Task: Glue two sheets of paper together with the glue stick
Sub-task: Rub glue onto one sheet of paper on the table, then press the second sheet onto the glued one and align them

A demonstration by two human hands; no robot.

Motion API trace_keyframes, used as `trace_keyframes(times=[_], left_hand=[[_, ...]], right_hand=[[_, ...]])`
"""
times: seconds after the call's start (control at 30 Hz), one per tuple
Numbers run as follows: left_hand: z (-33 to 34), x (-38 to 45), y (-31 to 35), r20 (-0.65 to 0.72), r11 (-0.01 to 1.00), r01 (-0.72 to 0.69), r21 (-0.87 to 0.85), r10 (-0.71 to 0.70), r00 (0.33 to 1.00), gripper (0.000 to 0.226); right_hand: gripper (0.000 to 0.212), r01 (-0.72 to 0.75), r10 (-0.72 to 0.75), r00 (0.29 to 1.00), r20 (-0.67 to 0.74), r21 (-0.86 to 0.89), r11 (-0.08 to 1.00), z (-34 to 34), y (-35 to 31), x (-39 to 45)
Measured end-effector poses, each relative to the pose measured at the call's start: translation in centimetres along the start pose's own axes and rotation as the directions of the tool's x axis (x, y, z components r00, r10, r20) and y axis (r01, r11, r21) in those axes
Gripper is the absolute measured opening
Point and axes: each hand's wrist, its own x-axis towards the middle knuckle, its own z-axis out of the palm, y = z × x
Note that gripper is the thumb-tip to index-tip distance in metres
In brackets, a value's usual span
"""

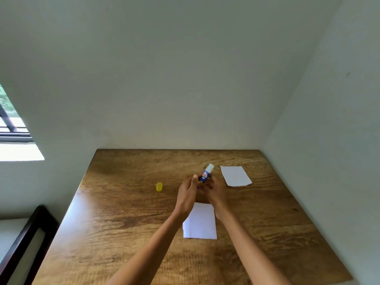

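Both hands hold a blue glue stick (206, 174) above the wooden table (123, 223), its white glue tip bare and tilted up to the right. My left hand (188, 192) grips the stick's left side, my right hand (213, 190) grips its lower end. The yellow cap (159, 186) stands on the table to the left, apart from the hands. One white sheet of paper (201, 222) lies flat below my wrists, partly covered by them. A second white sheet (235, 175) lies at the far right of the table.
The table stands in a corner with walls behind and to the right. A dark wooden frame (26, 243) stands at the lower left, beside the table's left edge. A window (12, 124) is in the left wall.
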Motion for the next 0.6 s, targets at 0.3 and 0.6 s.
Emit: trace_keyframes(times=[0.3, 0.6], left_hand=[[-0.9, 5.1, -2.3, -0.073, 0.982, 0.103, -0.156, -0.115, 0.991, 0.049], [-1.8, 6.5, -3.1, -0.022, 0.982, 0.138, -0.127, -0.141, 0.99, 0.049]], right_hand=[[0.022, 0.172, -0.144, 0.985, 0.097, -0.445, 0.879, 3.1, 0.5, 7.3], [0.021, 0.159, -0.152, 0.987, 0.055, -0.505, 0.848, 3.9, 1.7, 9.0]])
